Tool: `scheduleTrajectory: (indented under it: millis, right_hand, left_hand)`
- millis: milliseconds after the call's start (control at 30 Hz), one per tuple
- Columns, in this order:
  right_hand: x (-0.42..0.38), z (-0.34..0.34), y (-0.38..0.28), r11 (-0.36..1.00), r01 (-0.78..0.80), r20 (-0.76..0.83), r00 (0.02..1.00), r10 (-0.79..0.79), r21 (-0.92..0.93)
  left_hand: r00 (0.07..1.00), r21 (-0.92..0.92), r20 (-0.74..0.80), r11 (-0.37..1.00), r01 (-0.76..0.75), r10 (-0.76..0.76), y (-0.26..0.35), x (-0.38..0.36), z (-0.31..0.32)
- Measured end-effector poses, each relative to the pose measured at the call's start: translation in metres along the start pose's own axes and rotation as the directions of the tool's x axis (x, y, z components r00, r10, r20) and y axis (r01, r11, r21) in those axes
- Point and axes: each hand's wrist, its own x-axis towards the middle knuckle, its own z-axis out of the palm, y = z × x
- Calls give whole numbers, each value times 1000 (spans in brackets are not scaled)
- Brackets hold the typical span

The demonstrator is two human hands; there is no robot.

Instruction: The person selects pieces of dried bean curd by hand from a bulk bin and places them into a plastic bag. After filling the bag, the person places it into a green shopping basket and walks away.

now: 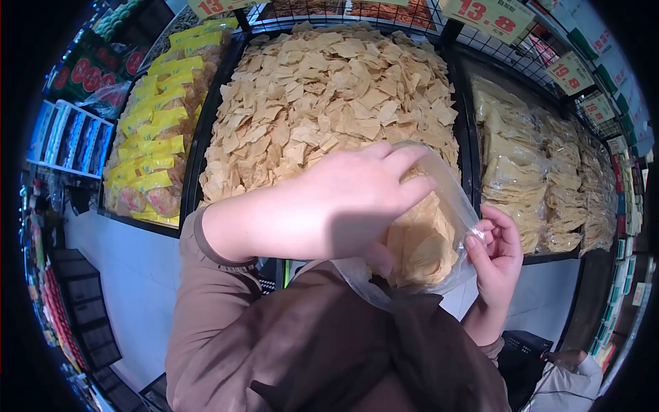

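Note:
A clear plastic bag point(439, 161) hangs with its mouth open in front of my body. Inside it lie thin, pale-yellow dried pieces point(422, 247), flat and broken like bean curd sheet. My right hand point(498, 254) pinches the bag's right edge between thumb and fingers. Reaching across from the left, my left hand point(371, 189) is over the bag's mouth, its thumb and fingers spread apart. Its palm side is partly hidden, and I see nothing gripped in it. Just beyond, a black-edged bin is heaped with the same loose pieces point(329, 89).
Yellow-labelled packets point(158, 144) fill the bin on the left. Plastic-wrapped bundles of yellowish dried sticks point(511, 151) fill the right bin. Price signs point(487, 17) hang along a black wire rack. Another person's pale sleeve point(566, 384) shows at lower right.

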Motion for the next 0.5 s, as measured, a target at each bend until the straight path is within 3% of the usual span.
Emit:
scheduleTrajectory:
  millis: [33,67,100,133,167,200,233,300,333,367,400,467,500]
  right_hand:
    - [4,4,-1,949,209,-8,976,-217,-235]
    - [5,6,-2,802,389,36,907,-420,-454]
    - [5,6,-9,802,390,36,907,-421,-452]
    - [3,7,-22,659,507,170,845,-507,-555]
    - [2,7,-33,487,610,313,768,-559,-625]
    - [1,4,-40,526,636,439,771,-461,-565]
    - [2,7,-45,525,637,439,770,-462,-564]
    - [8,28,-55,456,695,655,704,-275,-556]
    - [7,42,-62,345,652,644,749,-155,-675]
    - [9,48,-59,342,653,644,749,-158,-675]
    - [12,52,-52,317,724,726,674,-134,-613]
    - [19,62,-35,273,845,865,496,-75,-461]
    - [20,69,-28,272,847,868,491,-76,-456]
  left_hand:
    - [999,20,-12,999,47,-47,1,-4,-3]
    - [999,22,-11,999,48,-47,0,-9,-3]
    - [986,111,-168,993,38,-19,-2,-14,-1]
    - [948,200,-319,979,43,24,-4,-18,1]
    - [948,201,-319,979,44,23,-9,-23,1]
    - [966,190,-253,976,104,-53,-14,-28,2]
    - [974,184,-186,969,163,-128,-16,-31,1]
    - [972,147,-138,967,208,-188,-14,-31,-1]
    - [966,110,-116,963,245,-232,-11,-30,0]
    - [957,72,-93,957,282,-275,-10,-29,0]
    - [957,75,-99,957,281,-274,-13,-30,3]
    - [969,-83,-220,992,94,-110,-23,-33,13]
    - [968,-82,-223,992,98,-114,-21,-35,11]
